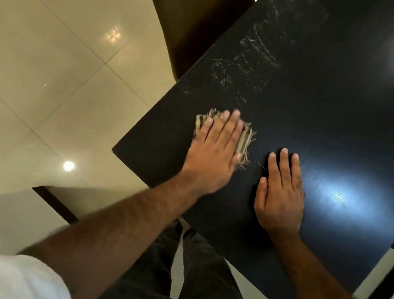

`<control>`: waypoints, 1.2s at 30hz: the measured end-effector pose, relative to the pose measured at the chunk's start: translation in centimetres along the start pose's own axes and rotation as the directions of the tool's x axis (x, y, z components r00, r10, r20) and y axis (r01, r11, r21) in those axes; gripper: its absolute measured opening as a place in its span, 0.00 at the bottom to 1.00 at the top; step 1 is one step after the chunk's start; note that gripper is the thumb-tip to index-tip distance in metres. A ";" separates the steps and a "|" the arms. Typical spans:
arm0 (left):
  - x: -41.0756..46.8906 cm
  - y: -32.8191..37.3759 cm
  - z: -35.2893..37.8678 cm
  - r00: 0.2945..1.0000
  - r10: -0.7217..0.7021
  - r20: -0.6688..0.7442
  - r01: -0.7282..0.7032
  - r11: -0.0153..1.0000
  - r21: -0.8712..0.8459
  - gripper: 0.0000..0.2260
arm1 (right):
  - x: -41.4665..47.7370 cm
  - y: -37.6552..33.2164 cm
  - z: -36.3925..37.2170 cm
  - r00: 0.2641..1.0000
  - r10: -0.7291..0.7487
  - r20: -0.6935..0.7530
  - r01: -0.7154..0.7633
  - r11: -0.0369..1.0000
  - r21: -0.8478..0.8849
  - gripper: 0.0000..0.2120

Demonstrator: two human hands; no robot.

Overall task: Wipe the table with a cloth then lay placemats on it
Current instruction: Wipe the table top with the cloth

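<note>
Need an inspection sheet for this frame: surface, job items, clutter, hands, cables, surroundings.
Surface: dark table; whitish streaks beyond the cloth; lamp glare.
Job's things: striped, frayed cloth lying flat near the table's corner. Placemats: nothing seen.
Clutter: a thin strand, perhaps a thread, between the hands.
Hands: left hand flat, pressing on the cloth; right hand flat on bare table, apart from the cloth.
Cables: nothing seen.
Surroundings: brown chair at the table's edge; glossy tiled floor.
</note>
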State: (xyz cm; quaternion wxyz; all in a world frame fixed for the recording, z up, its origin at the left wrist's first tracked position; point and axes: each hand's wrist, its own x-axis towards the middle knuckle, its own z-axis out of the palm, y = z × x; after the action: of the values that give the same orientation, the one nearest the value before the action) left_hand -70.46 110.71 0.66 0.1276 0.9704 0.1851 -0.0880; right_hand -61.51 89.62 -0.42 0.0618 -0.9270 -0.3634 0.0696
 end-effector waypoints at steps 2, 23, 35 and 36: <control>-2.8 0.4 0.8 0.999 0.028 0.045 -0.028 1.000 0.003 0.35 | 0.0 0.0 0.0 1.000 0.006 -0.001 -0.006 1.000 0.013 0.32; 4.5 4.6 -0.8 0.998 0.038 0.052 -0.039 0.999 0.014 0.34 | 0.9 0.5 -1.1 0.997 0.082 0.000 -0.078 0.956 0.284 0.34; 4.7 -11.0 -3.0 0.966 -0.258 0.017 0.258 0.966 0.007 0.34 | 10.4 -6.6 0.2 0.961 -0.261 0.092 0.256 0.965 0.060 0.36; 4.7 -11.1 -2.6 0.967 -0.253 0.004 0.253 0.967 0.006 0.34 | 11.5 -5.9 0.1 0.962 -0.262 0.076 0.259 0.965 0.043 0.36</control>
State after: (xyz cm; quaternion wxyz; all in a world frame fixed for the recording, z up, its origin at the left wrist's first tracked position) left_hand -70.07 122.97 -0.28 0.1129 0.9391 0.3067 -0.1065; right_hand -57.09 101.82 -0.51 0.0709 -0.8664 -0.4832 0.1042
